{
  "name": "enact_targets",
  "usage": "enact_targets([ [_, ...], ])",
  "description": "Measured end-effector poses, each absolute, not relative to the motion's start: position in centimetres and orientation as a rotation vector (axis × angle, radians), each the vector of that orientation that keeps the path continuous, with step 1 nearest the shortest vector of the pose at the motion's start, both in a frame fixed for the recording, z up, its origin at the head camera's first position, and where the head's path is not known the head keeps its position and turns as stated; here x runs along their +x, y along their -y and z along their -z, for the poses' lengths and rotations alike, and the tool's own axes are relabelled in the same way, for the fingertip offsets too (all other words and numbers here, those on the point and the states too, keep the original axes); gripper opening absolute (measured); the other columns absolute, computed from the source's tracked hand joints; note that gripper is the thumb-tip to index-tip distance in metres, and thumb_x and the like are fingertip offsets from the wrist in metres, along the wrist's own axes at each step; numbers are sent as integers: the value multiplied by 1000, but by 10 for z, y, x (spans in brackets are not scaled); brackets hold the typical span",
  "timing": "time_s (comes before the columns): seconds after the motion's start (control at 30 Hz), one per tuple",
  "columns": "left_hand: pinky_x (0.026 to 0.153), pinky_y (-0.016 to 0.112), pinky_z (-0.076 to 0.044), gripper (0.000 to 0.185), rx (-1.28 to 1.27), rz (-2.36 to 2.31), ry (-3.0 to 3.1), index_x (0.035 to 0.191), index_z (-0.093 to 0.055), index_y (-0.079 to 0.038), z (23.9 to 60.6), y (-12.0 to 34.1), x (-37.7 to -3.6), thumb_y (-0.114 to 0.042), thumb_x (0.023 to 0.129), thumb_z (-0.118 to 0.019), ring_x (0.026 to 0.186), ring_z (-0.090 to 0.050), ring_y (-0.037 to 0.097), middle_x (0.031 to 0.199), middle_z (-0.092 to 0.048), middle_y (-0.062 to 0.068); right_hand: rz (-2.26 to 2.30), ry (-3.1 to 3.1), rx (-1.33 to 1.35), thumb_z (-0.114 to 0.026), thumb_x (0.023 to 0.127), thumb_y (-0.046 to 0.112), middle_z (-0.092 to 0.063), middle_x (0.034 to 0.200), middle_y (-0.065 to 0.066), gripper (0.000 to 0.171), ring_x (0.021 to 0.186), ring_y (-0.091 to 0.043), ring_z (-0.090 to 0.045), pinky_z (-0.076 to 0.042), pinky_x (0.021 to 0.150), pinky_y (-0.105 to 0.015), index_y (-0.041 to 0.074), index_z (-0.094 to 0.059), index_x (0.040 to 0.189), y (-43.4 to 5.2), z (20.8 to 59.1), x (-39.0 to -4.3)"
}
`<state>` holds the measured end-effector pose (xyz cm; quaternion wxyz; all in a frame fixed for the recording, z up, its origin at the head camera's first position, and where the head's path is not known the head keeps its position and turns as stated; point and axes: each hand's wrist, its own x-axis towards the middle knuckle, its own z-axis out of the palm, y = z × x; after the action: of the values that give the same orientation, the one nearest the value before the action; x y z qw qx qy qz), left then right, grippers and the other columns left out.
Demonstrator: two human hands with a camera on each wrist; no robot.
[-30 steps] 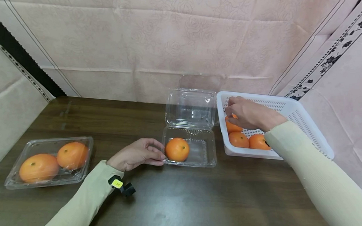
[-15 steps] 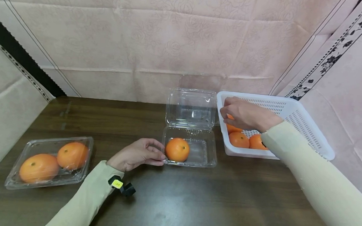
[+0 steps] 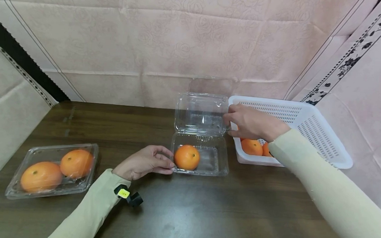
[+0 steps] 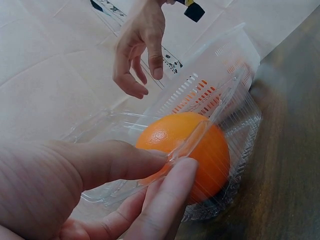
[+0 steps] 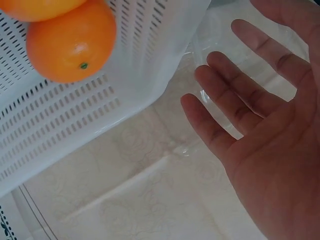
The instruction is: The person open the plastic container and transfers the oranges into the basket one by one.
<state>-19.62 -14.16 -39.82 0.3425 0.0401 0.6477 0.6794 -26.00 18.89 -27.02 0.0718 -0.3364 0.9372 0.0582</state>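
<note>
The left hand pinches the clear box beside the orange inside; the right hand, empty and loose-fingered, hovers by the basket. A light pinch should steady thin plastic without bending it.

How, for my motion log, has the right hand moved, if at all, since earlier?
Yes, leftward: in the head view, the right hand now reaches past the left rim of the white basket.

From my end I can read nothing for certain: the yellow label on the black wrist device bears marks too small to make out.
</note>
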Motion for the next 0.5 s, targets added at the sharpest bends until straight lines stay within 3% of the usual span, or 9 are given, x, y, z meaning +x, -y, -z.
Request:
enact_targets([
  [0.13,97,45,-59,48,98,-1762,-1689,135,-45,10,398,142,-196,4,93,-68,91,-75,21,98,-74,12,-155,-2805,-1040,-81,88,21,-63,123,-11,38,111,-27,-58,-57,102,-42,11,-70,123,-185,272,-260],
  [0.5,96,44,-60,48,112,-1775,-1673,135,-45,11,398,141,-196,6,93,-67,90,-74,20,97,-74,10,-192,-2779,-1134,-84,85,25,-61,121,-11,49,106,-27,-63,-59,98,-42,12,-67,129,-173,275,-254],
])
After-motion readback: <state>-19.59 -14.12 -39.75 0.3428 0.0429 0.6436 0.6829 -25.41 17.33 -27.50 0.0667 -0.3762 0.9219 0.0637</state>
